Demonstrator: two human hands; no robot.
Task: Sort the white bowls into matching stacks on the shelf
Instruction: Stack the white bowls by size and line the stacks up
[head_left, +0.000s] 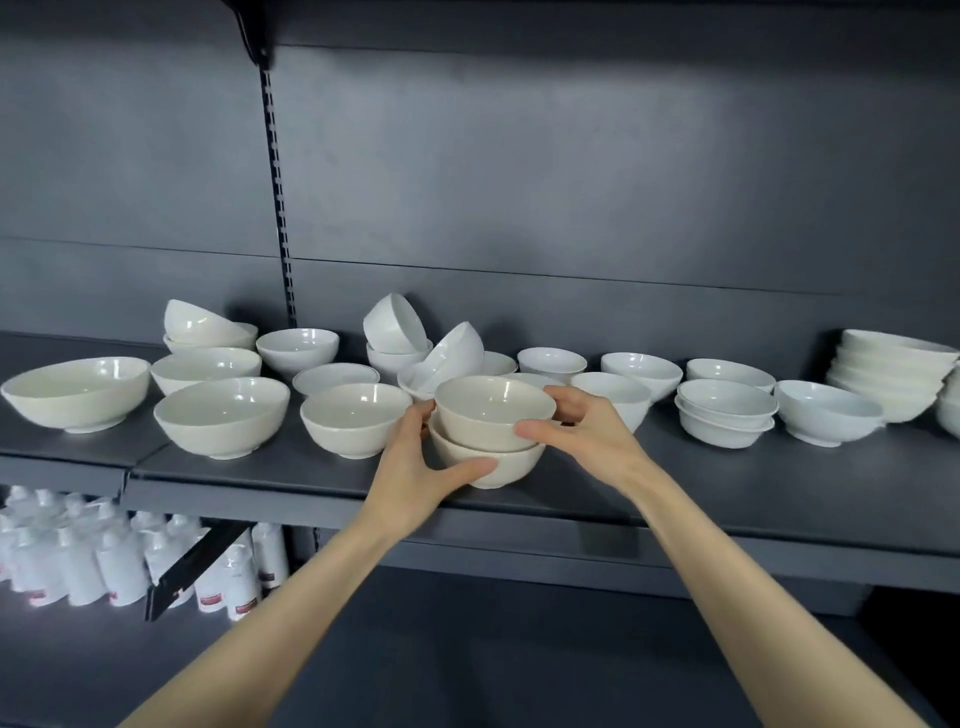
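Note:
A stack of two cream bowls stands near the front of the dark shelf (727, 493). My right hand (582, 431) grips the upper bowl (488, 415), thumb on its front wall and fingers behind its rim. My left hand (415, 462) holds the lower bowl (498, 467), thumb curled under its front. Beside the stack to the left sits a matching cream bowl (353, 421). Further left are larger cream bowls (221, 415) and a wide one (78, 389).
Several white bowls crowd the back of the shelf, some tipped on their sides (447, 358). At the right are a low stack (724, 415), a single bowl (826, 413) and a tall stack (888, 379). White bottles (104, 561) fill the lower shelf at left.

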